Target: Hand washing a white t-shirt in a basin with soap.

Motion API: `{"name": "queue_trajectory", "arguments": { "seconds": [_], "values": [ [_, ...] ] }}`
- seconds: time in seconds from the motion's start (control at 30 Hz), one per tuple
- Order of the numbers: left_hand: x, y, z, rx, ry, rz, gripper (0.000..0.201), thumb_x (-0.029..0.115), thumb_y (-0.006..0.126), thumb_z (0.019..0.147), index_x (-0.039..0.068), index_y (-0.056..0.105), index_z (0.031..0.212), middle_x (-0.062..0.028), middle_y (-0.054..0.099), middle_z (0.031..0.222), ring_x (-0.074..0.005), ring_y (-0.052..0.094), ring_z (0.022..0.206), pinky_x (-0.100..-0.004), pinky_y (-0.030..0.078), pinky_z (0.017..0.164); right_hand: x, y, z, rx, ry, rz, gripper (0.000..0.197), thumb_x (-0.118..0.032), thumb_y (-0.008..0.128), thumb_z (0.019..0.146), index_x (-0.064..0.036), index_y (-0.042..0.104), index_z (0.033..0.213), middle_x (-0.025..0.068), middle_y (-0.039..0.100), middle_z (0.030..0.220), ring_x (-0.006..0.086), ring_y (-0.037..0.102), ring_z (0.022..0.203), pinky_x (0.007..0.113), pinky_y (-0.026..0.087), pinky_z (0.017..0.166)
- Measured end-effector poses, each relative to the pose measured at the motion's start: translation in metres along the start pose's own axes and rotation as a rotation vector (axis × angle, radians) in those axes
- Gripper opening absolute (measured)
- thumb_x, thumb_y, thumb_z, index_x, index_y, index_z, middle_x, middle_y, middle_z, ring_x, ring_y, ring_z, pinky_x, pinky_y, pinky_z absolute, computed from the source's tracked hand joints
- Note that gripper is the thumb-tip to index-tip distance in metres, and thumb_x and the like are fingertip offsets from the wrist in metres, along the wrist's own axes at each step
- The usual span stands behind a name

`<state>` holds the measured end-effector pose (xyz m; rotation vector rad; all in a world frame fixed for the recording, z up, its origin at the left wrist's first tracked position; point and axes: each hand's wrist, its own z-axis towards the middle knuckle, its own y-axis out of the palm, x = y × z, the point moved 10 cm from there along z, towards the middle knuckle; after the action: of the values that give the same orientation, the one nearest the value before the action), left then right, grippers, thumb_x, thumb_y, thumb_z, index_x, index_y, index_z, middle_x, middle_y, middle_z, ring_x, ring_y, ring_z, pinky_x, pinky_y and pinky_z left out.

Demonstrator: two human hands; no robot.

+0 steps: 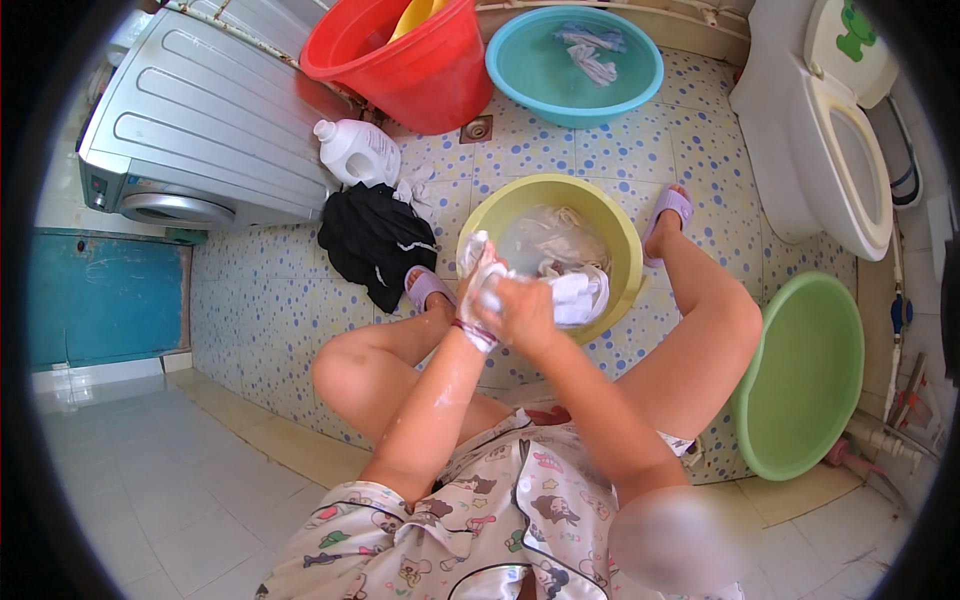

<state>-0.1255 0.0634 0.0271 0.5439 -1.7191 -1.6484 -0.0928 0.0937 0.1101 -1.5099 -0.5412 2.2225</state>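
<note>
A small, wet white cloth (473, 252) is wrapped about my left hand (468, 298), reaching down to the wrist; most of the left fingers are hidden by it. My right hand (525, 308) is closed over the same cloth, pressing it against the left. Suds streak my left forearm. Both hands are above the left near rim of a yellow-green basin (625, 285) on the floor. In its cloudy water lie pale, soaked clothes (562, 238), and a bunched white garment (578, 298) rests by the near side.
Black clothing (370, 240) lies left of the basin, beside a white jug (360, 152) and a silver washing machine (215, 120). Behind stand a red tub (420, 75) and a blue basin (575, 110). A toilet (800, 140) and green tub (800, 375) stand right.
</note>
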Motion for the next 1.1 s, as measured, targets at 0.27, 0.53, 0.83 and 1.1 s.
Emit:
{"name": "queue_trajectory", "arguments": {
  "seconds": [0.27,0.53,0.83,1.1],
  "values": [
    [0.01,-0.07,-0.019,0.331,-0.009,0.244,0.022,0.032,0.052,0.083,0.011,0.053,0.087,-0.0028,0.054,0.074,-0.0131,0.053,0.067,-0.0244,0.045,0.058,0.02,0.001,-0.007,0.205,0.091,-0.005,0.012,-0.017,0.059,0.065,-0.0052,0.055,0.066,0.0182,0.053,0.057,0.0353,0.053,0.053,0.041,0.039,0.049],
    [-0.001,-0.046,-0.024,0.855,0.054,0.472,0.02,0.029,0.053,0.084,0.01,0.053,0.089,0.0001,0.053,0.075,-0.0096,0.052,0.068,-0.024,0.045,0.06,0.14,-0.034,-0.022,0.341,0.507,0.094,0.03,-0.03,0.058,0.073,-0.0009,0.053,0.069,0.0106,0.054,0.057,0.0229,0.05,0.05,0.034,0.041,0.051],
    [0.082,-0.049,-0.03,0.808,-0.002,1.075,0.015,0.018,0.051,0.085,0.006,0.052,0.095,0.0018,0.052,0.086,-0.0066,0.049,0.079,-0.0212,0.041,0.068,0.224,-0.063,-0.06,0.381,0.746,0.608,0.024,-0.027,0.054,0.082,-0.0035,0.053,0.077,-0.0023,0.047,0.065,0.0064,0.038,0.059,0.021,0.033,0.053],
    [0.106,-0.061,-0.013,0.723,0.093,0.9,0.027,0.017,0.051,0.085,0.004,0.049,0.108,-0.0005,0.053,0.098,-0.0102,0.05,0.09,-0.0236,0.041,0.078,0.237,-0.056,-0.051,0.308,0.839,0.669,0.023,-0.026,0.052,0.083,-0.0023,0.052,0.084,-0.0018,0.048,0.071,0.0055,0.042,0.064,0.02,0.035,0.057]
  ]
}}
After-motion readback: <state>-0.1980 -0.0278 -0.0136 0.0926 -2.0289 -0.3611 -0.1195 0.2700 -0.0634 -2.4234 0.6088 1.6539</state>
